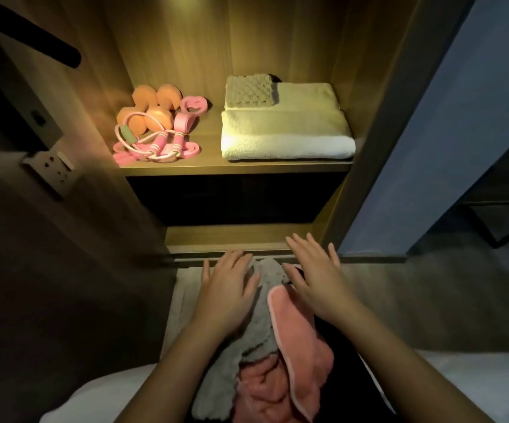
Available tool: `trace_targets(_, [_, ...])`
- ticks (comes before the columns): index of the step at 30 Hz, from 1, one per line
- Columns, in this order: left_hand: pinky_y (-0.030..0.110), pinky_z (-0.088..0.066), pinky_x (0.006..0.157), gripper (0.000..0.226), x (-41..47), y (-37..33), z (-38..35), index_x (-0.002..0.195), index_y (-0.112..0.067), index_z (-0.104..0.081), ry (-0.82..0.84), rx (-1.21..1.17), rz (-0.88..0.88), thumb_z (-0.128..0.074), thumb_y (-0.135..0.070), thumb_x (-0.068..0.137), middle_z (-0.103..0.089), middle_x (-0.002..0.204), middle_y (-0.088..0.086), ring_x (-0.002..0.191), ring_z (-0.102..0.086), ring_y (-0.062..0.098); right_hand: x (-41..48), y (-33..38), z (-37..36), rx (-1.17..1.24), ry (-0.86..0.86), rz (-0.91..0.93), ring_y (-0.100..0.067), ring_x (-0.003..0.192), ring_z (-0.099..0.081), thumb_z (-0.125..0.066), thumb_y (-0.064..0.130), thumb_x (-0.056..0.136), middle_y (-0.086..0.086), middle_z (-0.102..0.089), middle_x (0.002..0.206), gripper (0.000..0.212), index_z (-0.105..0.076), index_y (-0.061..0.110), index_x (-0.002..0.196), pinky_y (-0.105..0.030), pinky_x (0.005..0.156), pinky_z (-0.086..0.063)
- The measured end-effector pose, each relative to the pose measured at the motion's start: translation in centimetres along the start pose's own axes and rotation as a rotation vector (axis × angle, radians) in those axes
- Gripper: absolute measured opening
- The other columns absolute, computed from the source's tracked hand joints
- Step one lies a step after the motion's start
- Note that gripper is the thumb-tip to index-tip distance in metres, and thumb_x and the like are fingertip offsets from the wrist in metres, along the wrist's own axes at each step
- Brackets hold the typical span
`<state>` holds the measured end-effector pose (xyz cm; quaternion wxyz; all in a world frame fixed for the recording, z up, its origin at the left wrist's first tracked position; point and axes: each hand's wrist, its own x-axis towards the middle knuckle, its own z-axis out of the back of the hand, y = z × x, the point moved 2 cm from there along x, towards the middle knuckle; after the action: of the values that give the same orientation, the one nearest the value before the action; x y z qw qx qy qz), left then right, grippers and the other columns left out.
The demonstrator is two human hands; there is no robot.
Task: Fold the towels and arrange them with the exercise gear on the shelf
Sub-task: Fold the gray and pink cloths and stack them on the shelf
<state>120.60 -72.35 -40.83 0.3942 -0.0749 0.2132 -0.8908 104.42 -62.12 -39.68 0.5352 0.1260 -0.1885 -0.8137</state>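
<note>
Head view
Lit wooden shelf board: holds everything already stored, gear on its left half and linen on its right, so like sits with like.
Orange hexagonal-ended dumbbells: at the back left, touching each other. Four orange ends show, so probably two dumbbells.
Pink looped puller with a green grip: one, laid over the front of the dumbbells.
Pink skipping rope with striped handles: one rope with two handles, coiled at the shelf front.
Pink flat bands: they appear to be two, just right of the dumbbells. The exact count is hard to tell.
Folded white terry towels: two, one in front and one behind, with folded edges facing out for a tidy front.
Small beige waffle-textured cloth: one, folded, resting on the rear towel's left part.
Grey fluffy towel: one, unfolded, crumpled on a dark surface below the shelf, close to the person.
Salmon-pink edged towel: one, unfolded, touching the grey towel's right side and partly over it.
Left hand: released, fingers straight, lying flat on the grey towel, probably to smooth it before folding.
Right hand: released, fingers spread over the pink towel's upper corner. Whether it is touching cannot be told.
Task progress: three pieces are shelved and two towels are not yet folded.
</note>
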Motion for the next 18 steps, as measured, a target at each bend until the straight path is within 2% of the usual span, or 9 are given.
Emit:
trace_targets(4, [0.045,-0.007,0.121,0.048,-1.3,0.1,-1.8,0.146,-0.029,-0.039,0.078,-0.066,0.036,-0.039,-0.044,0.101,-0.034,0.154,-0.01,0.145,-0.021,0.007,-1.0,0.0,-2.6,0.057,0.088,0.002,-0.009,0.149,-0.008,-0.031,0.048,0.101,0.012,-0.023,0.16,0.055,-0.024,0.031,0.153,-0.044,0.119,0.001])
trace_targets(7, [0.041,-0.017,0.12,0.042,-1.8,0.2,-2.6,0.139,-0.029,-0.048,0.071,-0.113,0.048,-0.045,-0.04,0.099,-0.045,0.147,-0.012,0.138,-0.033,0.004,-1.5,-0.2,-4.2,0.074,0.14,-0.004,-0.009,0.146,-0.022,-0.035,0.042,0.101,0.011,-0.034,0.155,0.05,-0.032,0.031,0.15,-0.045,0.119,-0.005])
trace_targets(9, [0.044,-0.028,0.116,0.032,-1.9,0.2,-2.8,0.129,-0.031,-0.055,0.065,-0.157,0.059,-0.049,-0.037,0.098,-0.055,0.133,-0.015,0.125,-0.044,0.003,-1.6,-0.3,-4.7,0.094,0.132,-0.035,-0.009,0.138,-0.036,-0.038,0.042,0.099,0.01,-0.046,0.147,0.047,-0.041,0.031,0.145,-0.046,0.118,-0.008])
trace_targets(11, [0.044,-0.035,0.109,0.018,-1.8,0.1,-2.7,0.114,-0.032,-0.061,0.052,-0.175,0.056,-0.052,-0.032,0.097,-0.06,0.111,-0.019,0.104,-0.051,0.001,-1.5,-0.3,-4.8,0.123,0.12,-0.064,-0.009,0.13,-0.044,-0.043,0.042,0.097,0.011,-0.053,0.139,0.043,-0.048,0.033,0.139,-0.046,0.117,-0.013])
trace_targets(14, [0.043,-0.039,0.102,0.007,-1.7,-0.1,-2.5,0.094,-0.028,-0.06,-0.008,-0.193,0.054,-0.054,-0.027,0.097,-0.053,0.082,-0.02,0.076,-0.045,-0.005,-1.0,-0.1,-4.5,0.185,0.106,-0.102,-0.009,0.123,-0.049,-0.047,0.042,0.096,0.012,-0.058,0.131,0.037,-0.055,0.033,0.131,-0.047,0.116,-0.023])
trace_targets(16, [0.041,-0.043,0.094,0.009,-1.6,-0.2,-2.4,0.092,-0.026,-0.058,-0.068,-0.252,0.07,-0.052,-0.025,0.098,-0.05,0.077,-0.019,0.073,-0.043,-0.008,-0.5,0.2,-4.2,0.24,0.088,-0.127,-0.008,0.119,-0.051,-0.049,0.041,0.096,0.012,-0.059,0.127,0.033,-0.058,0.034,0.127,-0.047,0.113,-0.027])
trace_targets(18, [0.038,-0.045,0.087,0.01,-1.6,-0.3,-2.1,0.094,-0.024,-0.058,-0.111,-0.309,0.069,-0.049,-0.023,0.1,-0.052,0.08,-0.016,0.075,-0.046,-0.003,-0.1,0.5,-3.9,0.317,0.067,-0.138,-0.008,0.114,-0.053,-0.054,0.037,0.094,0.013,-0.061,0.121,0.029,-0.062,0.033,0.121,-0.047,0.111,-0.031])
